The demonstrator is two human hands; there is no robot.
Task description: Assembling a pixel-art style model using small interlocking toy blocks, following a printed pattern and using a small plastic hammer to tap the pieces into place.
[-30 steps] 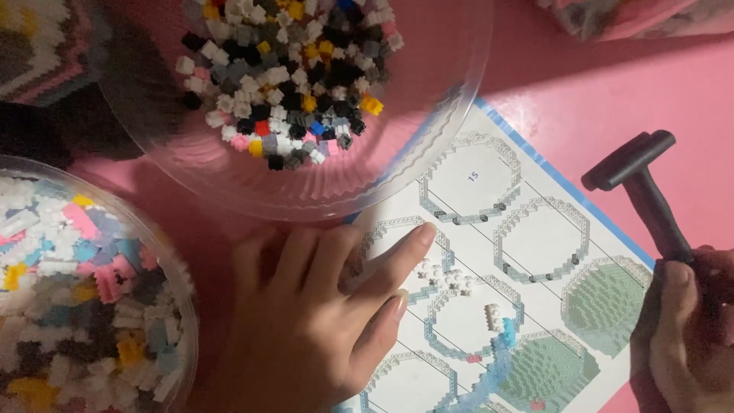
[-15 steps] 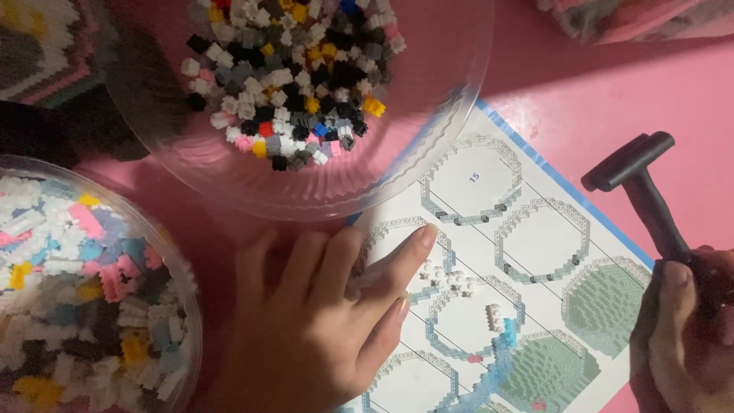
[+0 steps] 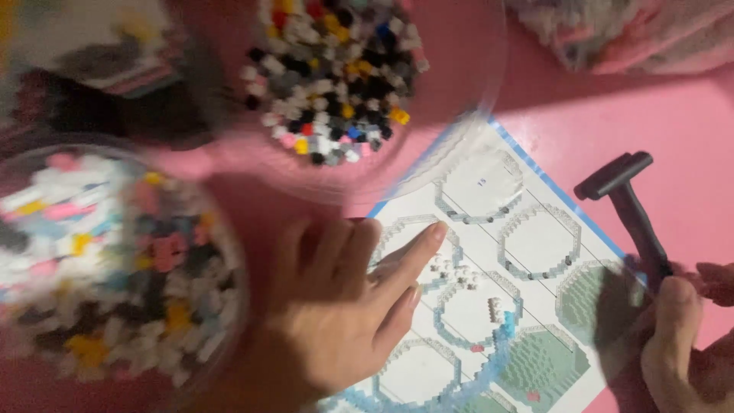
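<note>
Head view: left hand point(image 3: 336, 313) flat on sheet point(image 3: 489, 306), fingers spread, holding nothing, forefinger by small white brick cluster point(image 3: 457, 272). Right hand point(image 3: 680, 344) clamped on black hammer point(image 3: 627, 206). Few bricks placed; most rings bare; bowls point(image 3: 115, 268) full.

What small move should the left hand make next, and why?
Probably slide the left hand a little right, to the loose small bricks on the instruction sheet. Its forefinger already points beside them, and the right hand holds the dark tool.
</note>
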